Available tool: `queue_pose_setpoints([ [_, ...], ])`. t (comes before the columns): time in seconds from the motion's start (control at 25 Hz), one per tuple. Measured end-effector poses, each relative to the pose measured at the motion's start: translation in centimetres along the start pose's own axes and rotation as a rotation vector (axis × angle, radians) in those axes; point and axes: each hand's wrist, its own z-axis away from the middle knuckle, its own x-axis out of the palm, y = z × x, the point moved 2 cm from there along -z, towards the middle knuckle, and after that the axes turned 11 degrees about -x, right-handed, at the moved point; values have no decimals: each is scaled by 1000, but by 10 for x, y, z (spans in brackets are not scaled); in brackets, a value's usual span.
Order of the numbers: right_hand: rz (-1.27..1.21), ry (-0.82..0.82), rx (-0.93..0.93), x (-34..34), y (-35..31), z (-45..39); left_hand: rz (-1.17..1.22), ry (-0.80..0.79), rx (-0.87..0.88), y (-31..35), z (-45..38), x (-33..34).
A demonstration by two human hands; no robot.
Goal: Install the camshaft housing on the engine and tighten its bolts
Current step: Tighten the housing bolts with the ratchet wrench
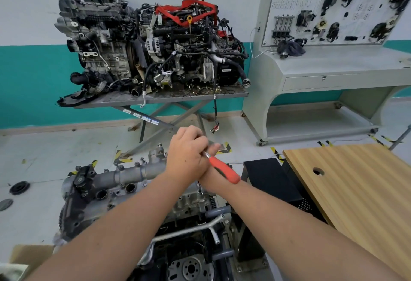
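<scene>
While the left hand curls over the ratchet, the right hand lies mostly hidden beneath. Its fingers' state cannot be told. The housing sits on the engine.

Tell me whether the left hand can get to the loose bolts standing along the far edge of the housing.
Probably yes. The left hand is wrapped over the ratchet, just beside those bolts, and nothing lies between; it would have to let go first.

camshaft housing | grey alu, seated atop engine | bolts upright along edge
</scene>
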Motion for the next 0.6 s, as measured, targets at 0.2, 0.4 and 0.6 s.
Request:
queue_pose_setpoints([
  [0.2,208,44,-35,-9,3,-20,717,-15,-480,9,17,17],
  [0.4,254,47,-5,-12,14,-21,1196,-91,-1177,4,4,24],
  [0.6,303,-64,-32,-7,6,-17,1114,-262,-1461,-7,-16,3],
])
